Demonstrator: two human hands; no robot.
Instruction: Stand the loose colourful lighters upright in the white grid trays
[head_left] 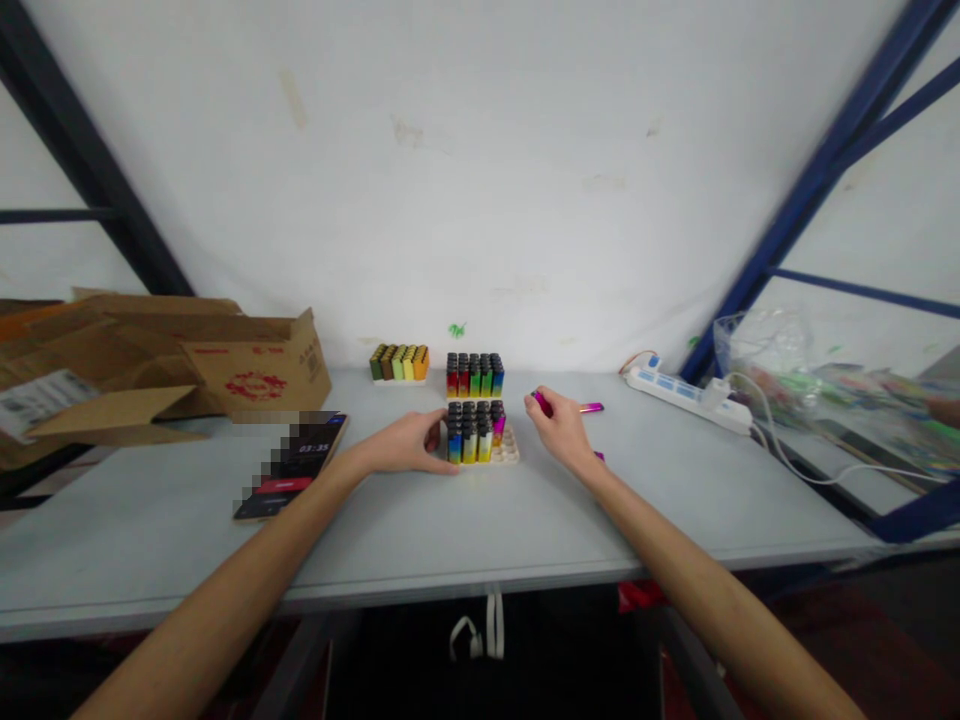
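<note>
In the head view my left hand [409, 442] curls around the left side of a white tray [510, 456] of upright lighters [470, 446], its fingers gripping that end. Blue, yellow and pink lighters stand in rows there, while holes at the tray's right side are bare. Just right of the tray, my right hand [561, 428] is closed on a pink-purple lighter [541, 403], whose end shows at the fingertips. Another purple lighter [592, 408] lies on the table behind this hand. A further purple end [599, 456] peeks out beside the wrist.
Behind stand a tray of multicoloured lighters [475, 376] and one of green-to-orange lighters [399, 363]. A phone [304, 455] and cardboard boxes [247, 370] are at left. On the right lie a power strip [686, 393] with a white cable and plastic bags [780, 360].
</note>
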